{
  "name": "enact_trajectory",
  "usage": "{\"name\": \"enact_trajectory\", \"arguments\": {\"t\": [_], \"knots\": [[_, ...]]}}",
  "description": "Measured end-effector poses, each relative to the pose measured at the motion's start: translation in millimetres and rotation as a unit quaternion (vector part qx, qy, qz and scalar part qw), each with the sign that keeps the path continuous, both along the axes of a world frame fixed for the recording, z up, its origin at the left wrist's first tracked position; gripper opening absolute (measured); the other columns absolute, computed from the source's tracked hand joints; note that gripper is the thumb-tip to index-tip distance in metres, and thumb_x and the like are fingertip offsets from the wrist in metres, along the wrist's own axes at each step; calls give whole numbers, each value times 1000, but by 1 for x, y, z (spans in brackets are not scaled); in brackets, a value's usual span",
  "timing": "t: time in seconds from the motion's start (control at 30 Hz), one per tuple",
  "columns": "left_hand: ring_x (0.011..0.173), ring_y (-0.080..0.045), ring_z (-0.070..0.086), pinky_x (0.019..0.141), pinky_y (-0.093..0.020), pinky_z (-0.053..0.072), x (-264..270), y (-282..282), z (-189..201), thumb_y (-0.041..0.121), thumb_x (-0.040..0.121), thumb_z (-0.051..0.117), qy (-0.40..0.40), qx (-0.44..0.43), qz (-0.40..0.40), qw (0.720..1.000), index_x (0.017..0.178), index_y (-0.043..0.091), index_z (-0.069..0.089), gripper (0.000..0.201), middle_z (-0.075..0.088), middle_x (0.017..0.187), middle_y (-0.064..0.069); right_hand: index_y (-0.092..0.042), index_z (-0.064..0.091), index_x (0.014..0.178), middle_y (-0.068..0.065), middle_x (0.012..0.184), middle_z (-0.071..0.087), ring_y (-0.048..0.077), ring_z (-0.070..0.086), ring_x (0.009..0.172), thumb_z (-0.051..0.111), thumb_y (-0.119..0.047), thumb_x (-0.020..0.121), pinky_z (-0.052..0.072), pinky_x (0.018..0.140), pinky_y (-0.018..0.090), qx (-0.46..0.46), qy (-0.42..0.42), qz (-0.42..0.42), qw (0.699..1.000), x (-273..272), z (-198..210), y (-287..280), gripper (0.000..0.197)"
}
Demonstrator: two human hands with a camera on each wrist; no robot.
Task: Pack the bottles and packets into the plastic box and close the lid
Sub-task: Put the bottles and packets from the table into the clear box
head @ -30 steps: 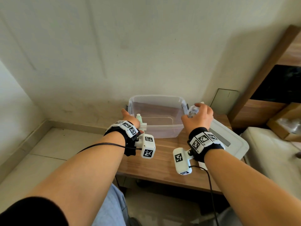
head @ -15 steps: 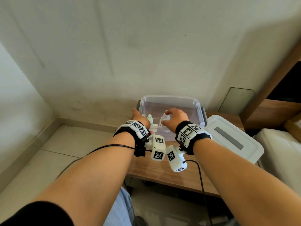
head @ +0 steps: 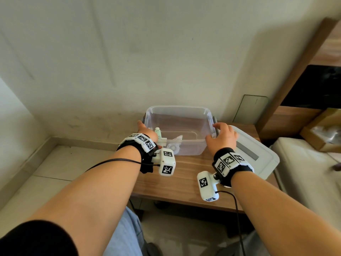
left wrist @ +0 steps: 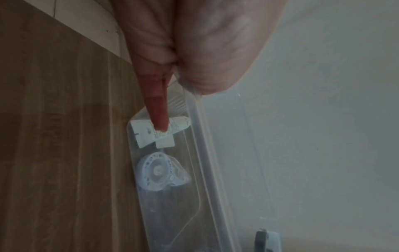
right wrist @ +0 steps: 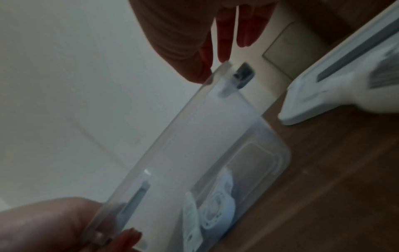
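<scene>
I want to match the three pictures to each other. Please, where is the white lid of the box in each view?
Head: the white lid lies right of the plastic box, under the right hand.
Left wrist: not in it.
Right wrist: upper right corner, blurred.
Shared landmark: the grey latch on the box's right end.
</scene>
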State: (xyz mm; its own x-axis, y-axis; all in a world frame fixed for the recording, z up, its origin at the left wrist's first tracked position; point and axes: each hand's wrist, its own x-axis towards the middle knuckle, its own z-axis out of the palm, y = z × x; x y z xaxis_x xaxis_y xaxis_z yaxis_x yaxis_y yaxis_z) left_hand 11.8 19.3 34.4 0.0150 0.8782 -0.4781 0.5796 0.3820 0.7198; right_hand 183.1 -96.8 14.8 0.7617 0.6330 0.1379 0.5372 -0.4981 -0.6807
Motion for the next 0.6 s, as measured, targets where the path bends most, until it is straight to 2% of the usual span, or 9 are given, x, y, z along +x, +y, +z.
{"name": "enact_trajectory", "arguments": {"t": [0.07,0.1,0.17,0.27,0.33,0.4,0.47,0.53,0.6], "knots": [[82,-32,66,30,-31,45,0,-2,-3,-3,99,35,-16,7,19,1000,153,34,-12,81,25,158,-19,-15,57,122,10,128,56,33,44,120,65,-31,80,36,103,39,-16,13,-31,999,5,-6,-10,45],[85,-35,67,28,-30,45,0,-2,-4,-3,99,34,-29,8,32,999,153,36,-11,81,24,158,-18,-15,56,123,10,129,56,34,44,120,64,-38,82,36,103,40,-25,21,-43,999,6,-9,-15,48],[90,-39,67,40,-33,51,1,-6,-7,-3,99,32,-50,8,53,997,152,39,-9,80,24,158,-17,-15,52,126,11,132,55,34,44,122,56,-49,87,36,103,43,-50,37,-61,996,8,-13,-25,52],[85,-38,64,54,-39,57,2,-6,-12,-6,98,33,-68,-5,73,995,151,42,-7,82,27,157,-16,-14,48,132,13,137,51,34,42,126,46,-50,93,38,104,46,-107,61,-78,989,8,-21,-39,53],[88,-37,64,70,-44,60,3,-4,-18,-9,94,38,-63,-3,75,995,151,43,-7,89,27,157,-14,-12,45,133,14,137,50,35,42,125,50,-45,91,38,104,47,-165,61,-83,981,7,-29,-48,53],[104,-41,65,88,-46,57,4,4,-26,-13,88,47,-38,3,70,997,151,43,-8,100,30,156,-14,-10,44,130,15,134,51,35,45,123,60,-38,86,40,103,46,-229,58,-83,968,5,-38,-55,55],[110,-43,63,92,-46,55,3,8,-33,-14,84,53,-23,10,49,998,152,39,-7,105,32,155,-15,-9,44,127,14,129,53,34,47,119,66,-33,81,42,100,45,-282,60,-83,954,4,-44,-61,56],[113,-42,62,93,-47,55,2,11,-40,-12,84,55,-18,29,16,999,154,29,-4,100,39,150,-19,-10,44,126,13,127,54,33,49,118,68,-26,80,44,99,44,-307,68,-83,946,4,-49,-62,55],[115,-42,61,94,-47,54,2,15,-42,-13,83,54,-27,21,33,999,152,36,-6,104,36,153,-16,-10,44,127,14,127,54,32,52,117,69,-21,79,45,100,46,-310,83,-83,944,5,-51,-61,55]]}}
